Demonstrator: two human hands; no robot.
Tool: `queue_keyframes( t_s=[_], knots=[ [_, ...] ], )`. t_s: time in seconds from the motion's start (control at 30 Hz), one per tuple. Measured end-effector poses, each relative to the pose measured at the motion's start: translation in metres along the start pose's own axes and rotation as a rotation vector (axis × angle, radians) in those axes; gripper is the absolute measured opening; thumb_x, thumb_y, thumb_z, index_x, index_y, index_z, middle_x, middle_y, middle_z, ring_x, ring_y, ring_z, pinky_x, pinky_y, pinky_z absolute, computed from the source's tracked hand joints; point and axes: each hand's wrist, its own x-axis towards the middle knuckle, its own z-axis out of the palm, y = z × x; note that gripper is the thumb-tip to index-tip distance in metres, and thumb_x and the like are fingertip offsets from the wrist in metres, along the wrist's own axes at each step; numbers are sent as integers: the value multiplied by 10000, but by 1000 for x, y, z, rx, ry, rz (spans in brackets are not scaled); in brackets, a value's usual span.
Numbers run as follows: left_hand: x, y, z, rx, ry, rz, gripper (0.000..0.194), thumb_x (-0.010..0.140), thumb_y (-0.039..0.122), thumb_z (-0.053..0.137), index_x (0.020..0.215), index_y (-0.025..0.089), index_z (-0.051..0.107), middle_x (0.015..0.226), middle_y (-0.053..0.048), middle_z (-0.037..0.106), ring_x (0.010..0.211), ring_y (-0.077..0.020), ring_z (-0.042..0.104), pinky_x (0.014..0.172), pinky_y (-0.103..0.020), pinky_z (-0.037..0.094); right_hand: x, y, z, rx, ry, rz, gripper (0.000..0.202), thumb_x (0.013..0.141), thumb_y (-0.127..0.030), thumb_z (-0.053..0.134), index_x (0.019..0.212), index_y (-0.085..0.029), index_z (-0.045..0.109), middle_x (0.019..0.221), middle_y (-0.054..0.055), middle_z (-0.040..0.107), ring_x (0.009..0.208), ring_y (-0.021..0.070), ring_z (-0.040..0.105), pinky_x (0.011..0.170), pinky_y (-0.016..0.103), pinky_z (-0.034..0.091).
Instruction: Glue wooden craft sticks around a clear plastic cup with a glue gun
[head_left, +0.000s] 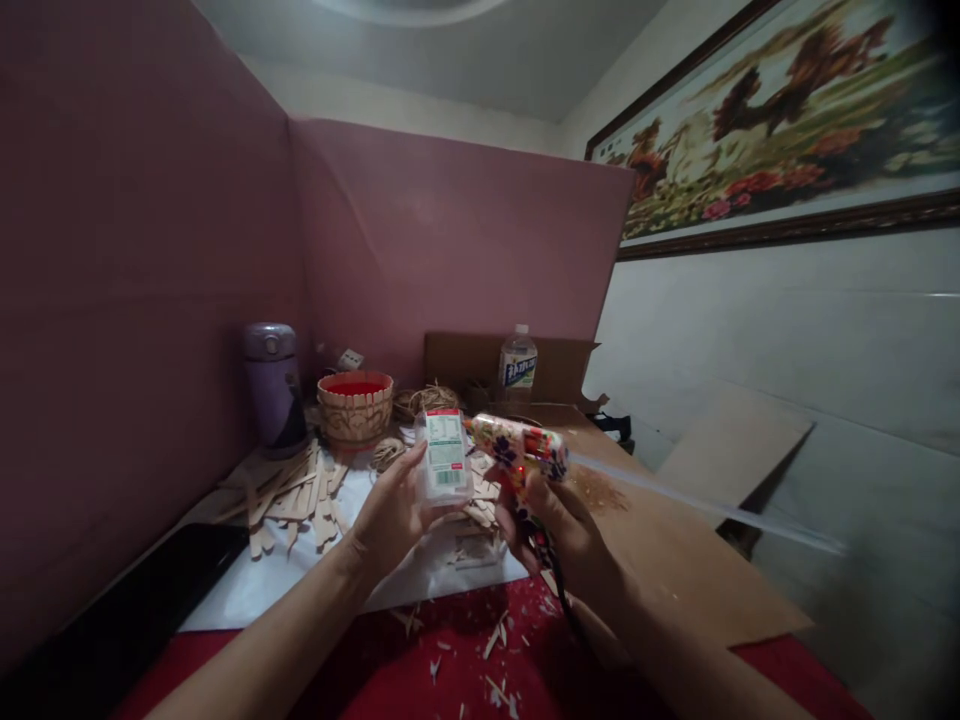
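My left hand (394, 505) grips a small clear plastic container (446, 460) with a printed label and barcode facing me. In my right hand (559, 525) is a flower-patterned glue gun (521, 445), its nozzle pointing left at the container's upper right side. Whether the nozzle touches the plastic I cannot tell. A clear glue stick (705, 500) runs out of the gun's back to the right, and a dark cord hangs from its handle. Under and behind my hands, wooden sticks (307, 495) lie scattered on a white sheet (225, 590).
A stick-covered basket (355, 410) with a red inside stands behind, beside a purple flask (274, 390). Twine (431, 400) lies near a plastic bottle (519, 365). Brown cardboard (660, 540) covers the right side. A black flat object (172, 590) is at left. Scraps litter the red cloth (375, 665).
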Motion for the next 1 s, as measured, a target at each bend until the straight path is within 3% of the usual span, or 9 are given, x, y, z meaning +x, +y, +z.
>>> queue_keyframes(
  t_s=[0.1, 0.27, 0.37, 0.47, 0.57, 0.7, 0.87, 1.0],
  knots=[
    [0, 1, 0, -17, 57, 1, 434, 887, 381, 513, 1235, 127, 564, 1104, -127, 694, 964, -272, 666, 830, -425, 537, -8, 9, -5, -72, 9, 13, 601, 888, -680, 382, 639, -161, 554, 462, -39, 411, 366, 65, 362, 390, 219, 251],
    [1, 3, -2, -3, 15, 39, 444, 872, 411, 553, 1224, 141, 578, 1116, -136, 693, 897, -255, 679, 806, -421, 549, -12, 4, -5, -104, -35, 78, 581, 867, -675, 434, 595, -169, 520, 465, -31, 420, 383, 65, 333, 380, 221, 229],
    [1, 2, -4, 0, 28, 69, 468, 866, 445, 565, 1238, 162, 580, 1150, -128, 686, 951, -254, 668, 848, -409, 528, -13, 3, -3, -93, -71, 118, 513, 878, -625, 471, 636, -176, 524, 470, -36, 423, 394, 68, 327, 383, 219, 239],
    [2, 1, -6, -4, 42, 76, 520, 847, 489, 575, 1236, 144, 589, 1173, -149, 677, 1023, -282, 645, 891, -417, 498, -13, 7, -2, -64, -80, 148, 529, 845, -673, 480, 653, -182, 537, 469, -35, 413, 402, 78, 320, 369, 220, 229],
    [3, 1, -7, -13, 77, 75, 541, 837, 498, 580, 1248, 145, 584, 1124, -152, 693, 981, -287, 653, 878, -436, 493, -11, 10, -2, -25, -51, 184, 574, 810, -729, 466, 657, -181, 545, 498, -24, 434, 395, 79, 341, 355, 219, 231],
    [4, 2, -7, -23, 79, 72, 573, 835, 501, 578, 1280, 142, 560, 1002, -140, 721, 872, -275, 672, 841, -447, 499, -8, 11, -1, -41, -44, 206, 542, 807, -674, 533, 577, -186, 488, 474, -31, 408, 391, 77, 349, 364, 217, 257],
    [4, 1, -6, -49, 72, 96, 510, 834, 482, 592, 1228, 159, 589, 998, -113, 726, 868, -256, 672, 818, -408, 508, -8, 9, -3, -49, -68, 181, 511, 791, -595, 620, 526, -179, 485, 444, -32, 418, 396, 77, 359, 386, 222, 275],
    [5, -1, -6, -75, 124, 92, 473, 827, 459, 616, 1170, 133, 608, 1005, -111, 722, 859, -239, 671, 820, -386, 514, -8, 10, -4, 23, -65, 207, 529, 782, -653, 592, 573, -176, 492, 491, -42, 423, 356, 58, 346, 354, 215, 227]
  ],
)
